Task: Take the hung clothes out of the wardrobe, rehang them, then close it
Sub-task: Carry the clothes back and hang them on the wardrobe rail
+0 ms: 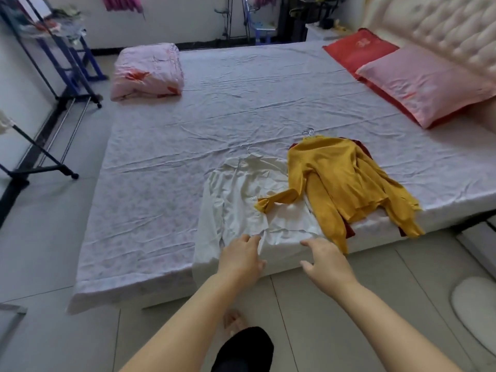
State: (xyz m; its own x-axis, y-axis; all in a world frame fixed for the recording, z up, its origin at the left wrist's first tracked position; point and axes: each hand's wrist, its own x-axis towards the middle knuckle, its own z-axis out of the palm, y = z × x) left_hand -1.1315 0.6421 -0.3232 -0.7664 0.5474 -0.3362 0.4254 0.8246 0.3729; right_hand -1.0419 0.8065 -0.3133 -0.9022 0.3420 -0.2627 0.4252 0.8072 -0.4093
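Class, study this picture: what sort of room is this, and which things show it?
Most likely a home bedroom: a large bed with a pale floral sheet fills the view, a pink pillow lies by a tufted cream headboard, and a folded pink floral quilt sits at its far corner.

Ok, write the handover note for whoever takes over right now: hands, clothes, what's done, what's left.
Left hand: open, fingertips at the white shirt's hem.
Right hand: open, at the same hem, holding nothing.
Shirt: flat on the bed, near its edge.
Yellow sweater: right of it, hanger hook at the collar, one sleeve across the shirt, a red garment underneath.
Done: clothes are out, on the bed.
Left: rehang them and close the wardrobe, which is not in view.
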